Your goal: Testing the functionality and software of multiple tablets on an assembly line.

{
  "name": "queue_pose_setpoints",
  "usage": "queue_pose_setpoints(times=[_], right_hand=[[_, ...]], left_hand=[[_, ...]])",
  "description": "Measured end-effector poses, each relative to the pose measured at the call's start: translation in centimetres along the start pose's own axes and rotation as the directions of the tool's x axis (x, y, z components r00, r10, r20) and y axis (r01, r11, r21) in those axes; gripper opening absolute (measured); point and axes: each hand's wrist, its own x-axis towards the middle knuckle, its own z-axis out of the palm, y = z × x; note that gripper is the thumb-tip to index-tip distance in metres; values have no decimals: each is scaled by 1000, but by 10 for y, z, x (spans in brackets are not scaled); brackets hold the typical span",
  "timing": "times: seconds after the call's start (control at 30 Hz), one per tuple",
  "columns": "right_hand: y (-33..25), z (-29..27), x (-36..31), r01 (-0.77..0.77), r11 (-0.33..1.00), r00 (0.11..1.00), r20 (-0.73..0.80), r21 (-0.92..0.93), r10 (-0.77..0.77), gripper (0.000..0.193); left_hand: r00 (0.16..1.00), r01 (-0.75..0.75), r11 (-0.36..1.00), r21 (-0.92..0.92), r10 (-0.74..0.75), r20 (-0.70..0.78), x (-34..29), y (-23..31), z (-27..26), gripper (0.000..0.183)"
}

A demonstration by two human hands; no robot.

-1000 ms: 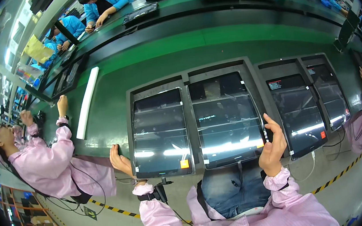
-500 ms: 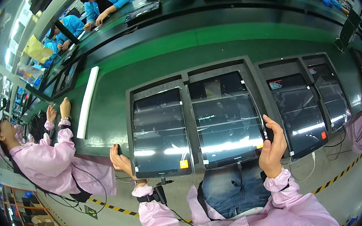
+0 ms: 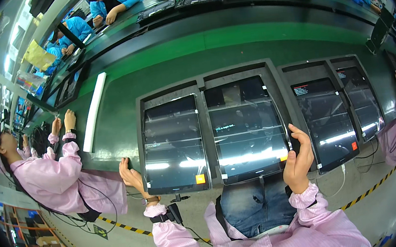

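Two large tablets lie side by side in a dark grey tray (image 3: 205, 122) in front of me. The left tablet (image 3: 173, 141) has a dark screen and an orange square in its lower corner. Faint text shows on the right tablet (image 3: 243, 113), with glare across its lower part. My left hand (image 3: 133, 177) rests at the table edge beside the tray's left side, fingers stretched out and holding nothing. Beside the right tablet's lower right edge is my right hand (image 3: 298, 158), its thumb and fingers apart. Whether it touches the tray, I cannot tell.
A second tray (image 3: 285, 84) to the right holds a tablet with a red square (image 3: 327, 123) and another tablet (image 3: 360, 100). A white strip (image 3: 95, 113) lies on the green table (image 3: 163, 74). Pink-sleeved co-workers sit at both sides; blue-clothed people work across a raised bench.
My hands have stayed nearly in place, and the view has shifted slightly. Across the bench, a tilted dark panel now lies flat, and a co-worker's hand has moved right.
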Motion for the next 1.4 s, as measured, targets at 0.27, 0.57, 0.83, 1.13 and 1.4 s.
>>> queue_pose_setpoints(times=[0.27, 0.57, 0.83, 1.13, 1.4], right_hand=[[1, -1, 2, 4, 1000, 1000, 8, -10, -4, 36], [1, 1, 0, -13, 1000, 1000, 7, 9, 13, 33], [-19, -47, -54, -56, 979, 985, 174, 197, 22, 15], [-51, -1, -49, -910, -134, 355, 905, 392, 237, 33], [-40, -1, -68, -658, -719, 261, 964, 223, 60, 38]], left_hand=[[1000, 24, 999, -25, -24, 5, 1, 12, -2, 42], [999, 26, 1000, -2, -27, -43, 0, 19, -3, 44], [978, 199, 863, -464, -203, 42, -4, 29, -33, 24], [954, -247, 968, -46, 252, 160, -73, 130, -107, 21], [950, -46, 991, -125, 82, 300, -68, 130, -102, 23]])
